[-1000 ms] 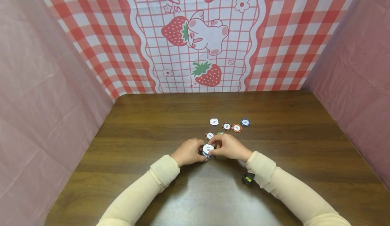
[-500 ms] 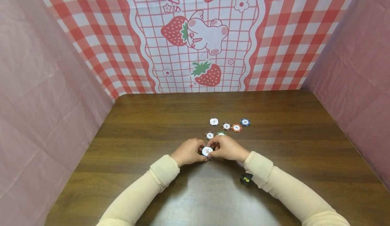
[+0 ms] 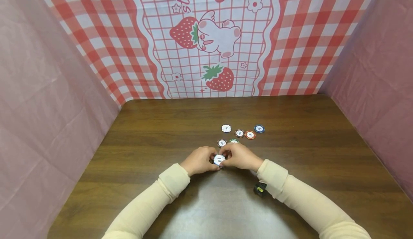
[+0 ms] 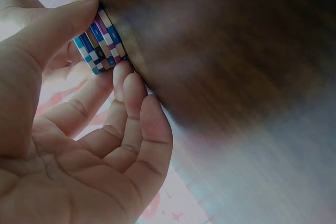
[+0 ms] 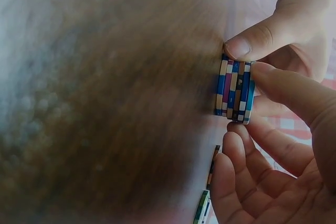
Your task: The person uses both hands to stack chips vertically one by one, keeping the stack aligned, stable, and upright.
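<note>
Between the two hands a short stack of poker chips (image 5: 233, 92) stands on the table, its striped blue, white, purple and tan edges showing in both wrist views. The top chip (image 3: 219, 159) is white-faced, marked 10, and lies level on the pile. My left hand (image 3: 200, 161) grips the stack from the left, thumb and fingers on its sides. From the right, my right hand (image 3: 242, 156) pinches the top chip at its rim, thumb at the near side. Just beyond the fingers lie a green-edged chip (image 3: 234, 141) and a dark-edged chip (image 3: 222, 143).
Farther back on the wooden table (image 3: 155, 124) lie a white chip (image 3: 226, 128), a brown-edged chip (image 3: 239, 133), a red chip (image 3: 250, 134) and a blue chip (image 3: 259, 128). A patterned cloth (image 3: 213, 52) hangs behind, with pink cloth on both sides.
The top chip, held raised and off-centre over the pile a second ago, has come down and lies flush on it. My right hand moved slightly left with it; my left hand stayed put.
</note>
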The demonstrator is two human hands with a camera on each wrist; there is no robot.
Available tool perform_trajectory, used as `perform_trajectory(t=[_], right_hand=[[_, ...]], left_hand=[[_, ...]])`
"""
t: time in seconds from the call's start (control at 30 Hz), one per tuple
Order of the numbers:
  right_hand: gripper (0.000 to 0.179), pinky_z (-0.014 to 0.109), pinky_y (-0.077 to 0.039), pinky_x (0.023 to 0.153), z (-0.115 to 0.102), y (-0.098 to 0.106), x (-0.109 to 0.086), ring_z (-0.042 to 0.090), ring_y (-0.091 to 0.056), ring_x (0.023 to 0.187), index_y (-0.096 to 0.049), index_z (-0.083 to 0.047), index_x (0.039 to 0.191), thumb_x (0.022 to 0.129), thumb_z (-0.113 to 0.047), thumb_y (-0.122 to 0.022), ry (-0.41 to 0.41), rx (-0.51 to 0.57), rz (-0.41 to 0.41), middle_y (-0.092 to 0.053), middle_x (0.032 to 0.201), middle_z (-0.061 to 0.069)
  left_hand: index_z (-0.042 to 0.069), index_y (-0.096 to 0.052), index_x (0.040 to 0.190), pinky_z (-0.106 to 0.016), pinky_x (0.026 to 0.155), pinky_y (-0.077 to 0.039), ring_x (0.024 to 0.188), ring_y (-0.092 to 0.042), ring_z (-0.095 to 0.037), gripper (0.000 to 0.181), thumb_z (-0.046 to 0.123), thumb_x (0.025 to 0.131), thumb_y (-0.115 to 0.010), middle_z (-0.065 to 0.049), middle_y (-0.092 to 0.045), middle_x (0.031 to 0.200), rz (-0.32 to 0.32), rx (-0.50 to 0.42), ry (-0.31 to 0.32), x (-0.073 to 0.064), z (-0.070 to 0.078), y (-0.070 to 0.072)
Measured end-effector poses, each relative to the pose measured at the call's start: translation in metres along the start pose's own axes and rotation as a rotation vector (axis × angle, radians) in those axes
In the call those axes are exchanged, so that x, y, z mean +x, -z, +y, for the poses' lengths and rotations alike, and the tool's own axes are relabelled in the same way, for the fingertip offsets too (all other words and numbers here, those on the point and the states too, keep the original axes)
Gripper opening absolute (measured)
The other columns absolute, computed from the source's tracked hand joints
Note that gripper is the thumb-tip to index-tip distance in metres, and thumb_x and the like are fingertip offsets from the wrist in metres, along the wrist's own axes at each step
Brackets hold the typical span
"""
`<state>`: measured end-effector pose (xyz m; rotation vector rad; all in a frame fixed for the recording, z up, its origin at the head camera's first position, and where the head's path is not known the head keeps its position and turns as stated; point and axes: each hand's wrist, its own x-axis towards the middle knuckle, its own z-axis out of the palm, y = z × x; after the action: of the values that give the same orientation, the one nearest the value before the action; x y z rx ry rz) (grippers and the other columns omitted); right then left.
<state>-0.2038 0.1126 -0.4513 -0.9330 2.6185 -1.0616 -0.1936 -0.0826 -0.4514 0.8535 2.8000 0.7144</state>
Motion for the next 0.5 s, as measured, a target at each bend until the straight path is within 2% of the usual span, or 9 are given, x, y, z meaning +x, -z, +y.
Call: perform_trajectory(t=[0.33, 0.5], right_hand=[[0.025, 0.019, -0.046, 0.060, 0.0002, 0.0008, -0.0001, 0.003, -0.053, 0.065, -0.071, -0.008, 0.095, 0.074, -0.018, -0.081, -0.024, 0.007, -0.002, -0.069, 0.082, 0.000], [0.029, 0.019, -0.047, 0.062, 0.0009, 0.0054, 0.0005, 0.004, -0.056, 0.067, -0.071, -0.006, 0.100, 0.077, -0.021, -0.080, -0.048, 0.019, 0.050, -0.069, 0.084, 0.002]], left_hand=[[0.012, -0.066, 0.087, -0.023, 0.066, -0.044, 0.071, -0.054, -0.007, 0.028, 0.024, 0.071, -0.085, 0.003, -0.069, 0.079, 0.006, -0.002, -0.010, -0.0006, -0.0002, 0.0005], [0.011, -0.066, 0.090, -0.024, 0.067, -0.045, 0.073, -0.056, -0.008, 0.029, 0.025, 0.071, -0.084, 0.002, -0.069, 0.081, 0.005, -0.004, -0.005, -0.0008, 0.0005, 0.0013]])
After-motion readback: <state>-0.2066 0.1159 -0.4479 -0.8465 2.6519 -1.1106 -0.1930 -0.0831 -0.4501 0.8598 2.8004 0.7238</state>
